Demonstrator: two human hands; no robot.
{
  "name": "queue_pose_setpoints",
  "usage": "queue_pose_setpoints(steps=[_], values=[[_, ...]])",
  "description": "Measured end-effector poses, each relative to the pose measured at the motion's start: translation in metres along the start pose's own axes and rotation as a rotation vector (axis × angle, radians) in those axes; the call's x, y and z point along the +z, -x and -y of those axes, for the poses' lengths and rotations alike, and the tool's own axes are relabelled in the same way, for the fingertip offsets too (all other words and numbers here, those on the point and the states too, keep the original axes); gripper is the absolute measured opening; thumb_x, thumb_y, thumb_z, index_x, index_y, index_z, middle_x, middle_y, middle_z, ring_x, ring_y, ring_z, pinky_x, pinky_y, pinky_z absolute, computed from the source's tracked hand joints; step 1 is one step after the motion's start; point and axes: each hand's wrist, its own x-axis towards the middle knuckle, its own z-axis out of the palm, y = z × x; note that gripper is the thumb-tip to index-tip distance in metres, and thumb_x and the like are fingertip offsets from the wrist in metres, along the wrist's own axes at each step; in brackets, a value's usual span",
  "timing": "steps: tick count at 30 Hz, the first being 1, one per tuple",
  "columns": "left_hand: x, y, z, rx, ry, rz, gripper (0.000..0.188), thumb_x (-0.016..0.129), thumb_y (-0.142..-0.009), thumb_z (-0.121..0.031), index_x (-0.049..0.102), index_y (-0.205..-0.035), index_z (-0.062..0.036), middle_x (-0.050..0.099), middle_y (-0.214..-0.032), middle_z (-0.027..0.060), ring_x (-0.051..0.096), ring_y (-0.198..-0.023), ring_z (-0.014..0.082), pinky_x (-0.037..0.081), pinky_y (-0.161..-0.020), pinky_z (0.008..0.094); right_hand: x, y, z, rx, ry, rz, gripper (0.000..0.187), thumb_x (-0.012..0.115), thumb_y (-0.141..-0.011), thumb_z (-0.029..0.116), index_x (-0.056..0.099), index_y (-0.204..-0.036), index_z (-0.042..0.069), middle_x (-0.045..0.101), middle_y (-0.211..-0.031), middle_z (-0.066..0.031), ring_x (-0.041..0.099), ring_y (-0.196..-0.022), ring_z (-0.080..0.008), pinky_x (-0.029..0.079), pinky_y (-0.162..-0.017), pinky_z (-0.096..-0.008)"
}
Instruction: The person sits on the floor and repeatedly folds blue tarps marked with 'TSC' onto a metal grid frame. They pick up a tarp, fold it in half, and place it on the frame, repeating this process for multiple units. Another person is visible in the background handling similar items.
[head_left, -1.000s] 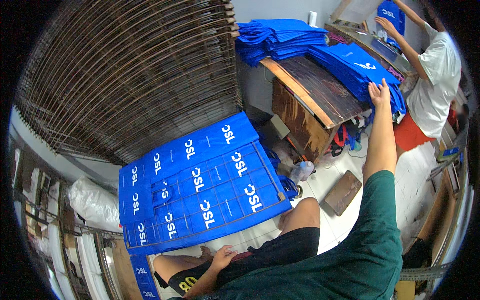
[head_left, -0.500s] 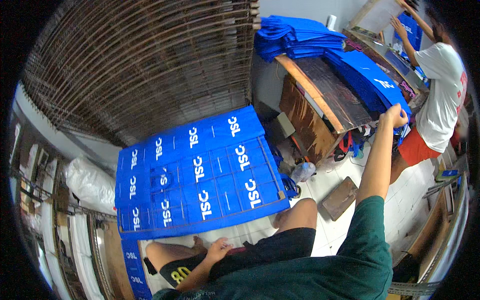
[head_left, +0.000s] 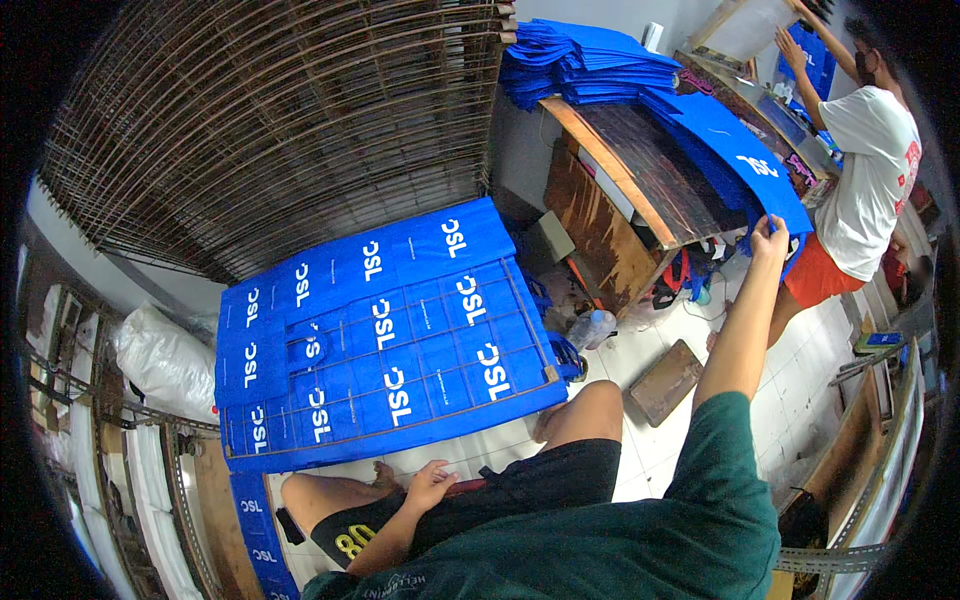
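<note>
Right hand (head_left: 770, 240): open and spread a second ago, now closed, its fingers pinching the near edge of the printed blue sheet (head_left: 735, 145), right of centre in the frame
Sheet: upper right, stretching from the wooden table (head_left: 660, 160) to the pinching fingers
Left hand (head_left: 430, 487): lower centre, over the black shorts (head_left: 540, 475), half open, fingers loosely curled, empty as far as can be seen
Table: upper right, a blue pile (head_left: 600, 70) at its far end
Wire rack (head_left: 290, 130): upper left, white-printed blue panels (head_left: 370, 340) below it, left of centre
Co-worker (head_left: 870, 160): upper right, arms raised
</note>
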Motion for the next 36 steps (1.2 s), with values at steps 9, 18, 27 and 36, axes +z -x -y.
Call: queue_pose_setpoints(steps=[9,18,27,36], values=[[0.007,-0.011,-0.053,-0.041,0.28,0.133,0.049,0.07,-0.079,-0.028,0.052,-0.117,-0.004,0.06,-0.103,0.0115,0.056,-0.095,0.0181,0.045,-0.081,0.0292,0.034,0.216,-0.03,0.048,0.08,0.484,0.019,0.059,-0.079,-0.004,0.053,-0.097,0.0,0.06,-0.092,-0.0125,0.059,-0.076,-0.0208,0.052,-0.061,-0.0252],[0.039,-0.008,-0.219,-0.041,1.13,0.887,0.095,0.026,-0.074,-0.081,0.027,-0.14,-0.0124,0.04,-0.134,0.0143,0.047,-0.115,0.0305,0.04,-0.094,0.0483,0.055,0.456,-0.071,0.221,0.403,0.672,0.023,0.055,-0.085,0.003,0.052,-0.105,-0.007,0.06,-0.099,-0.013,0.057,-0.088,-0.0193,0.045,-0.082,-0.0286],[-0.078,0.026,-0.156,-0.066,1.62,0.108,0.088,0.047,-0.075,-0.07,0.033,-0.131,-0.0038,0.049,-0.123,0.0187,0.053,-0.108,0.0306,0.048,-0.066,0.0297,-0.021,0.536,-0.139,0.457,0.741,0.861,0.068,0.054,-0.077,0.0,0.028,-0.139,0.008,0.053,-0.115,-0.0091,0.055,-0.095,-0.0157,0.045,-0.086,-0.0284],[-0.182,0.035,-0.077,-0.157,1.402,-0.406,0.064,0.061,-0.08,-0.05,0.037,-0.126,-0.0119,0.051,-0.112,0.014,0.059,-0.082,0.0196,0.05,-0.058,0.0239,-0.054,0.592,-0.225,0.848,0.911,0.83,0.066,0.056,-0.071,0.0,0.037,-0.133,0.007,0.052,-0.099,-0.0047,0.054,-0.089,-0.0145,0.047,-0.084,-0.0278]])
